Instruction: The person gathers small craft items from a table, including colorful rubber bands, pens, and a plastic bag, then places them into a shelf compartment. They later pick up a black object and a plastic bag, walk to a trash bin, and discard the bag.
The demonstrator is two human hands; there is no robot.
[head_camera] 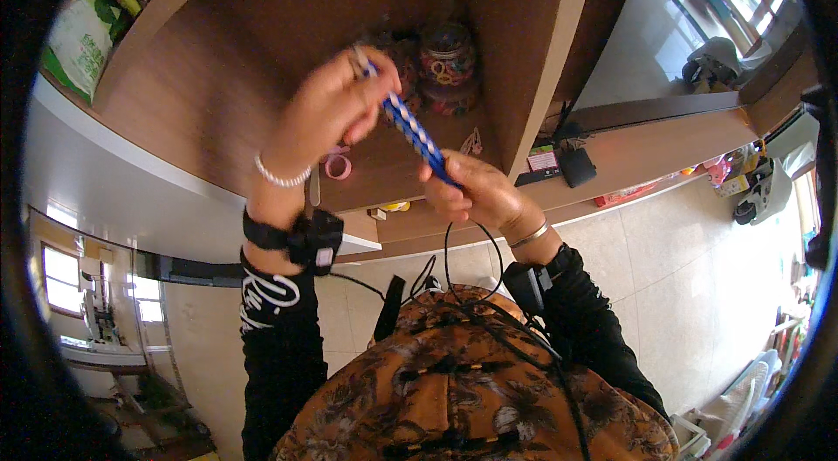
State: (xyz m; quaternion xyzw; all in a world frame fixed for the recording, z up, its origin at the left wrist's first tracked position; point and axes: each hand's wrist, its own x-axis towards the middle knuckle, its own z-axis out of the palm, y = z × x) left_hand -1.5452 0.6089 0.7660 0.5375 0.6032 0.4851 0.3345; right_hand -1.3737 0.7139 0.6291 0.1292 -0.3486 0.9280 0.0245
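Observation:
My right hand (476,189) grips the lower end of a long, narrow blue item (416,132) with a pale repeating pattern; its exact kind is not plain. The upper end lies in the fingers of my left hand (330,104), which is blurred. A pale, silvery tip pokes out above those fingers. The item slants between both hands, in front of an open brown cabinet shelf (386,176). Just below my left hand, a pink ring-shaped roll (338,166) rests on that shelf. Clear jars (448,61) of colourful small bands stand behind the hands, partly hidden.
A cabinet divider (550,61) rises to the right. Beyond it are a black box (578,166) and a large dark screen (648,42). Packages (78,42) sit at upper left. Black cables (501,304) hang from my wrists across my patterned garment (458,389).

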